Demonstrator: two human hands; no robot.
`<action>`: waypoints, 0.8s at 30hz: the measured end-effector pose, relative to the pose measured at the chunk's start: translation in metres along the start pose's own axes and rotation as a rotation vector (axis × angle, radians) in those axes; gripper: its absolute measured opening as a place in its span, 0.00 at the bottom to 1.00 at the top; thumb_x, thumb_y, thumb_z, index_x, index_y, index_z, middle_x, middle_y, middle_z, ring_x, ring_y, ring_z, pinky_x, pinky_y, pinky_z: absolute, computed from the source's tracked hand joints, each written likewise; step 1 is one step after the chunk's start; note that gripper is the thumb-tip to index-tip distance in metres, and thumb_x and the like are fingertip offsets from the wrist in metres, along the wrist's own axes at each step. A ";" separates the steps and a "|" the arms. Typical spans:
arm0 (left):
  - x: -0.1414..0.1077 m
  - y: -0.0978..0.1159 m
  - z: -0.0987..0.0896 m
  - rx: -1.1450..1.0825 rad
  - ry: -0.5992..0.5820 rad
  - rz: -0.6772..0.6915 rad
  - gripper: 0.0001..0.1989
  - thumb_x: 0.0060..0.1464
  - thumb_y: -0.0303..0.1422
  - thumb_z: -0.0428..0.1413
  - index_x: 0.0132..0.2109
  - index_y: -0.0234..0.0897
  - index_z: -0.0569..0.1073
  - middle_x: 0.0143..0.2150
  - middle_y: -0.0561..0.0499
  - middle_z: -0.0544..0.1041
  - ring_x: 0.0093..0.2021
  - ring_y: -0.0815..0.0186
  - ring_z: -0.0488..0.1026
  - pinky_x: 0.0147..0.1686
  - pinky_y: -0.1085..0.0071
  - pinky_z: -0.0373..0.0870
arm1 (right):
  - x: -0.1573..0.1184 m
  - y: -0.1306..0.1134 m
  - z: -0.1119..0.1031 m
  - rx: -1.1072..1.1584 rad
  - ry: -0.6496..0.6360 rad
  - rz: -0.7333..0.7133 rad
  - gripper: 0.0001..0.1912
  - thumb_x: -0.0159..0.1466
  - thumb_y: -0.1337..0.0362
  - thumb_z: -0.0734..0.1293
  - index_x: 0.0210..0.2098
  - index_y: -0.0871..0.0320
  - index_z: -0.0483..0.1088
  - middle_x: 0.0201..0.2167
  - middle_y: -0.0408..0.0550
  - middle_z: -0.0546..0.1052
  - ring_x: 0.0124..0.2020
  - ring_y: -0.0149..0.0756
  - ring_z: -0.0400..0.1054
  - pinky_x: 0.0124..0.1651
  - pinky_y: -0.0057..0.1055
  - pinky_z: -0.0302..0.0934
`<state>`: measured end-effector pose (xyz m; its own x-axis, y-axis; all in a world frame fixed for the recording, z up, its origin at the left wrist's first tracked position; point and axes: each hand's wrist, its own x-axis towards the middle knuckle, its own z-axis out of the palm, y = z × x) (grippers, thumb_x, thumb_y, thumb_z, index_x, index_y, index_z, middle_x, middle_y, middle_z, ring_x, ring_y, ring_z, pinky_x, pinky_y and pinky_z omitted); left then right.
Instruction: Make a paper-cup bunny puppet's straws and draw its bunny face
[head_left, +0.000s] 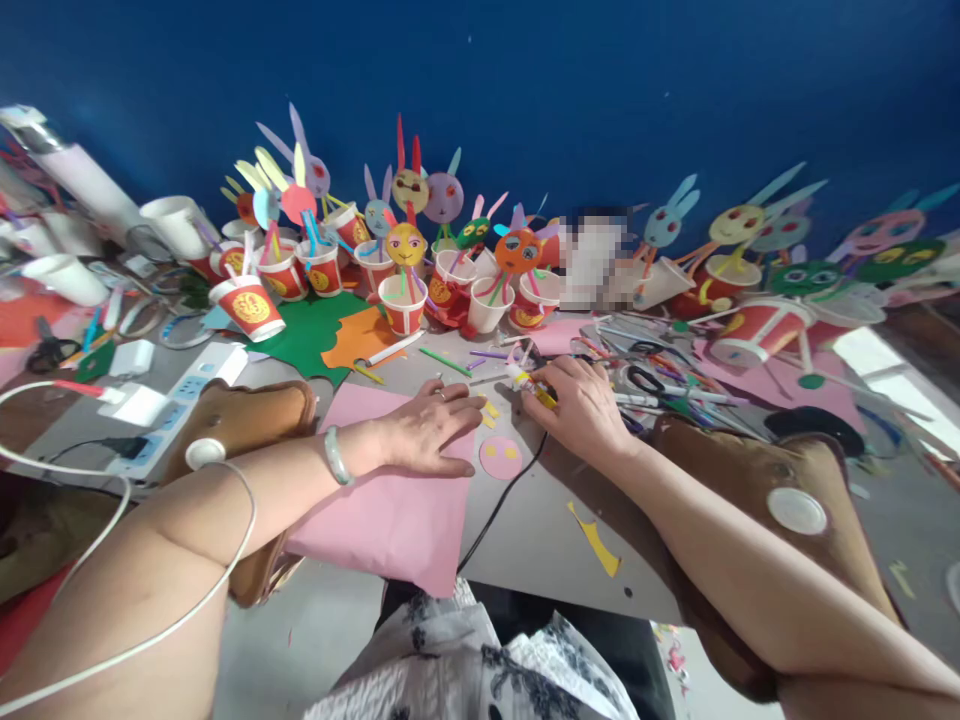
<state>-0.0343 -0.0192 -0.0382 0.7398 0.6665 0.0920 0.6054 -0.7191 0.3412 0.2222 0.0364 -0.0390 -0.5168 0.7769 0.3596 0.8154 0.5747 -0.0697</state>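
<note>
My left hand [431,430] lies flat with fingers stretched over a sheet of pink paper [382,530]. Its fingertips reach small yellow paper pieces [490,412]. Just right of them is a pink paper disc [500,457] bearing two yellow patches like eyes. My right hand [581,405] is closed around what looks like a glue gun [544,393], yellow and partly covered by the fingers. A black cord [504,497] runs from beneath that hand to the table's front edge. Nearer me lies a curved yellow paper scrap [596,540].
Paper cups with rabbit-faced figures [405,245] line the back by the blue wall. Pens and scissors [645,378] clutter the right. Brown cushions [772,500] lie under both forearms. A power strip [184,400] stands left; a white cable [244,540] crosses my left arm.
</note>
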 end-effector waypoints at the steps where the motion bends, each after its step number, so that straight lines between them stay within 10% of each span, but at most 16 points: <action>1: 0.000 0.000 0.000 -0.005 0.007 0.003 0.27 0.52 0.47 0.64 0.53 0.37 0.71 0.67 0.38 0.68 0.64 0.45 0.63 0.58 0.46 0.58 | 0.001 0.002 0.002 -0.006 0.019 0.019 0.13 0.66 0.57 0.62 0.39 0.58 0.75 0.35 0.53 0.77 0.39 0.46 0.69 0.43 0.39 0.52; 7: 0.000 -0.002 0.003 -0.017 0.033 0.020 0.25 0.51 0.48 0.64 0.51 0.38 0.72 0.67 0.38 0.67 0.64 0.44 0.63 0.58 0.46 0.58 | 0.006 0.007 0.013 -0.064 0.094 0.063 0.20 0.66 0.58 0.61 0.54 0.62 0.67 0.35 0.54 0.79 0.38 0.48 0.69 0.46 0.41 0.52; 24: 0.003 0.002 0.003 0.011 0.025 0.029 0.25 0.52 0.45 0.63 0.53 0.37 0.72 0.69 0.37 0.65 0.66 0.45 0.61 0.61 0.47 0.56 | -0.002 -0.023 0.003 0.029 -0.054 -0.181 0.12 0.69 0.64 0.62 0.34 0.58 0.76 0.35 0.51 0.77 0.40 0.42 0.65 0.42 0.39 0.47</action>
<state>-0.0297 -0.0192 -0.0399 0.7497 0.6499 0.1250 0.5870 -0.7402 0.3280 0.2033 0.0226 -0.0406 -0.6683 0.6722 0.3185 0.7004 0.7129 -0.0350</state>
